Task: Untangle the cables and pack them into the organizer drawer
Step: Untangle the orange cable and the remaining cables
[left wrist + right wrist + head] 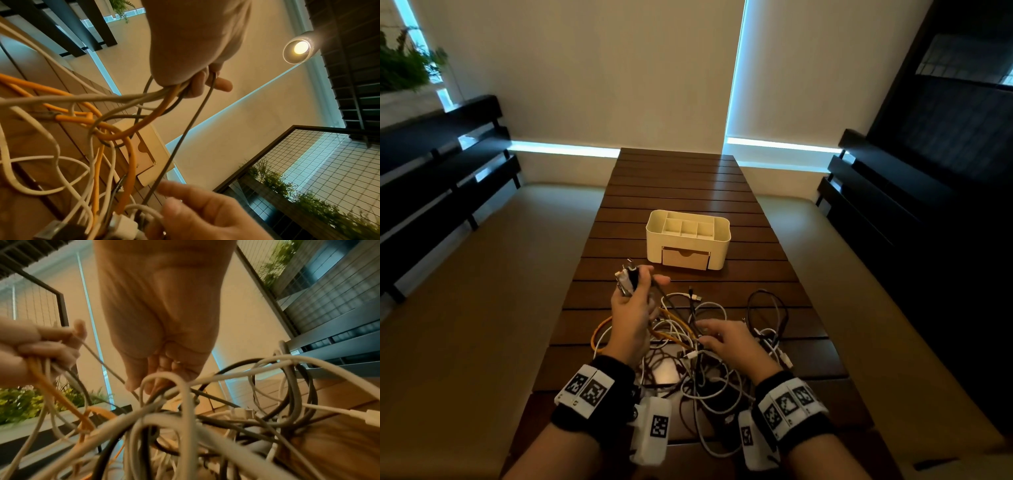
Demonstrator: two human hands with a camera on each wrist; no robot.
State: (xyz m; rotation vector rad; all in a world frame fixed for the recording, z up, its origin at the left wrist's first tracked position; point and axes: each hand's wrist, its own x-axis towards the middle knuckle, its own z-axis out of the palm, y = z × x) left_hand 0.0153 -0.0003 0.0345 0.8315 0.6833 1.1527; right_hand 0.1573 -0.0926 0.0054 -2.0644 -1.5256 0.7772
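A tangle of white, dark and orange cables (698, 356) lies on the wooden table near me. My left hand (633, 301) is raised over its left side and grips a bundle of cable ends, plugs sticking up above the fist; white, orange and dark strands (164, 97) hang from it. A thin dark cable (185, 133) runs taut from that fist down to my right hand (726, 337), whose spread fingers (148, 382) touch it above the tangle. The cream organizer (654, 240) stands beyond, its front drawer (686, 257) closed.
The slatted table (681, 185) stretches away behind the organizer. Cushioned benches (482, 274) flank it on both sides, with dark slatted backrests. Cable loops trail to the near table edge between my wrists.
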